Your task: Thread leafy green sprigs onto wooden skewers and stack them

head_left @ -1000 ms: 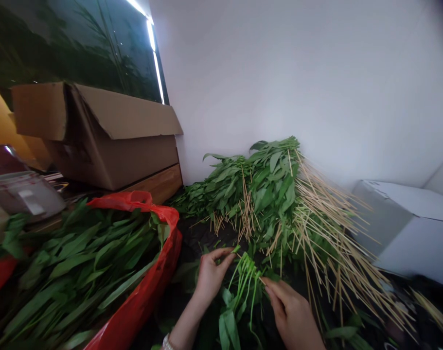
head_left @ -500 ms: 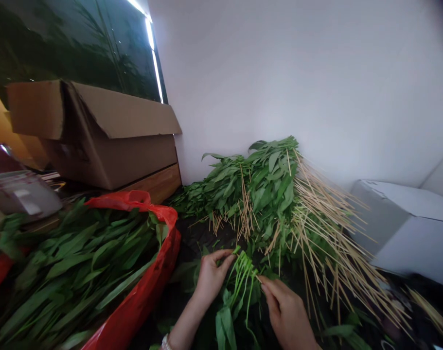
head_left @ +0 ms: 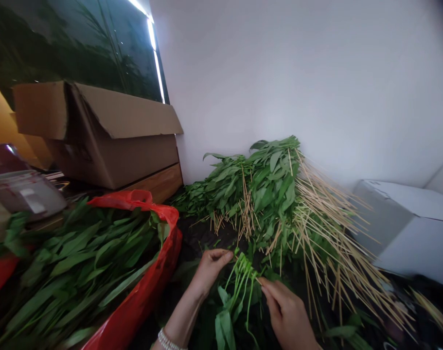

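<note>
1 stick (head_left: 258,279), R hand (head_left: 286,307); greens (head_left: 246,272) attached

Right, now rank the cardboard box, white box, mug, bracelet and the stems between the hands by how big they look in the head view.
1. Cardboard box
2. White box, cut off by the frame
3. Mug and stems: too alike to rank
4. Bracelet, partly out of frame

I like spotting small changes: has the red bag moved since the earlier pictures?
No; the red bag keeps the same place in front of the cardboard box, with no visible shift either way.
</note>
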A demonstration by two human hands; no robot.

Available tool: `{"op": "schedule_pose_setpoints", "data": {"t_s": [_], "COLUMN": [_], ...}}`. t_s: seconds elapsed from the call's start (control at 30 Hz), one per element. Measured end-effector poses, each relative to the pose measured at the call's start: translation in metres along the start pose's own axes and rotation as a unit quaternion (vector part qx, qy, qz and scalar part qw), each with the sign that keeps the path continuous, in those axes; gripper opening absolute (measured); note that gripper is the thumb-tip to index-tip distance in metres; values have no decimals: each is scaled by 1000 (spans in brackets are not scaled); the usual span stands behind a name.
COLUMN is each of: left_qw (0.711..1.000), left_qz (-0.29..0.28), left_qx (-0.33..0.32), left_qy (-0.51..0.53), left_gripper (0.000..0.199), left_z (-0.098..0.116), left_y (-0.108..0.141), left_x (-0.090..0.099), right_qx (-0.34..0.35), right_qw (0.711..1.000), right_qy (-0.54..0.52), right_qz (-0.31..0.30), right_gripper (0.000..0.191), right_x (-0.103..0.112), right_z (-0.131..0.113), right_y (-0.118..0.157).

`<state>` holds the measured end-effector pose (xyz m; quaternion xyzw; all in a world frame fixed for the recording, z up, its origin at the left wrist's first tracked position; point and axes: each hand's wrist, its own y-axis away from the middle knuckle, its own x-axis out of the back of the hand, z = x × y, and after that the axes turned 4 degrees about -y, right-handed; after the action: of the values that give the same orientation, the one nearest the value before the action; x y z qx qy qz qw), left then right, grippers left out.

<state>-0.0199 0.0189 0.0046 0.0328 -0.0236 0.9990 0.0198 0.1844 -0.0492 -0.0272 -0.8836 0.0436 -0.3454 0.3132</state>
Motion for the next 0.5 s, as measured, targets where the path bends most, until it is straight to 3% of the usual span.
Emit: {"op": "schedule_pose_setpoints", "data": {"t_s": [0.23,0.43,0.5], "left_qw": [999,996,995], "left_qz": [-16,-48,-34], "left_qx": [-5,-50,-66], "left_qy": [-41,-51,-61], "left_gripper": [42,43,40], "left_z": [-4,-12,-10], "left_y": [-1,-2,-4], "left_x": [-2,-5,-2], "right_qx": [-16,-16,-25], "right_qw": [1000,999,999], "right_qy": [13,6,6], "right_qz": [-17,-28,-37], "right_gripper": [35,35,35], "right_x": [-1,1,5], "right_z": [-1,4,4], "right_y": [2,1,1]}}
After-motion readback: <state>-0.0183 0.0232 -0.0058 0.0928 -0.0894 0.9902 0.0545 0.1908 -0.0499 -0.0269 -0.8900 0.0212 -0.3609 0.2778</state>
